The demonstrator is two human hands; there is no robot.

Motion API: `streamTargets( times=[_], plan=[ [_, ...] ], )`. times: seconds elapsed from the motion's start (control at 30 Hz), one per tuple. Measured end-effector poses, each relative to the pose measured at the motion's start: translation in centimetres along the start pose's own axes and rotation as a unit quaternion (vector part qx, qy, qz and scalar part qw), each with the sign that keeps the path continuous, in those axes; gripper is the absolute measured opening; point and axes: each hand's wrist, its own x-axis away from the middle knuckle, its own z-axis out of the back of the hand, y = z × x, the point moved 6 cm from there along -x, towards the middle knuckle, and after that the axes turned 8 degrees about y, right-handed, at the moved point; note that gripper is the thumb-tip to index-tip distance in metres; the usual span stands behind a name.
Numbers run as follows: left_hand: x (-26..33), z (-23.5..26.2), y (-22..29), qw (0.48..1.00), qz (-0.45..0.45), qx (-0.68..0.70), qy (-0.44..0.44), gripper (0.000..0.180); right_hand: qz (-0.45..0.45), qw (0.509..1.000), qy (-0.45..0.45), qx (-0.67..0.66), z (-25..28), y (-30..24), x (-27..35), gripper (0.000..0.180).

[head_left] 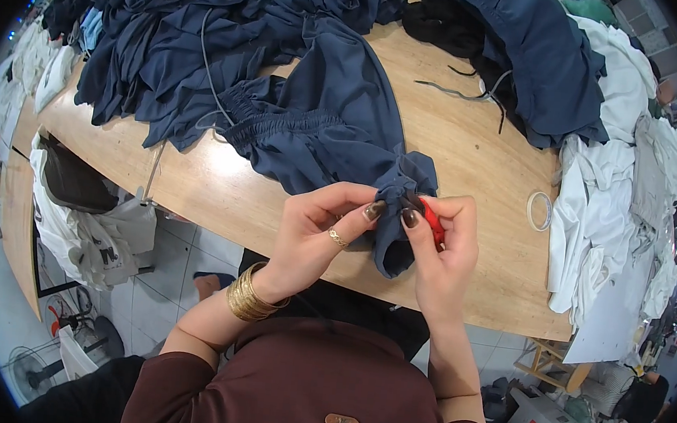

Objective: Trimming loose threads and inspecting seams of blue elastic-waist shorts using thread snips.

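In front of me, at the near edge of the table, both hands work at the gathered hem of a navy garment. My left hand pinches the fabric between thumb and fingers. Close beside it, my right hand is closed around a small red-handled tool that looks like thread snips. Its dark end meets the cloth by my thumb; the tip is hidden. The garment's end hangs down between my hands, and its elastic waistband lies to the left with a grey drawcord.
A big heap of navy garments covers the table's far left. Another navy piece lies at the far right, over black cloth with loose cords. White garments and a tape roll are at the right edge. A fan stands at lower left.
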Motion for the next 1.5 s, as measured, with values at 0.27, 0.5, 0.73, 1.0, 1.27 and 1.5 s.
streamTargets(
  times=[0.27, 0.5, 0.73, 1.0, 1.27, 1.5],
  plan=[
    [-0.2, 0.3, 0.3, 1.0, 0.024, 0.0, 0.005, 0.02, 0.19, 0.962, 0.0, 0.195, 1.0, -2.1, -0.3, 0.022],
    [-0.5, 0.5, 1.2, 0.999, 0.044, -0.025, -0.005, 0.017, 0.314, 0.903, -0.053, 0.288, 0.6, -4.7, -1.0, 0.024],
    [-0.5, 0.2, 1.4, 0.998, 0.038, -0.036, -0.042, 0.016, 0.373, 0.878, -0.063, 0.295, 0.2, -5.2, -1.1, 0.023],
    [-0.6, 0.3, 1.6, 0.996, 0.047, -0.051, -0.052, 0.015, 0.381, 0.872, -0.072, 0.3, 0.1, -5.3, -1.0, 0.022],
    [-0.4, 0.0, 2.2, 0.997, 0.031, -0.056, -0.052, 0.015, 0.353, 0.886, -0.077, 0.291, 0.0, -5.3, -0.9, 0.021],
    [-0.4, 0.2, 2.2, 0.991, 0.007, -0.114, -0.064, 0.016, 0.338, 0.893, -0.069, 0.287, 0.2, -5.2, -0.9, 0.019]
  ],
)
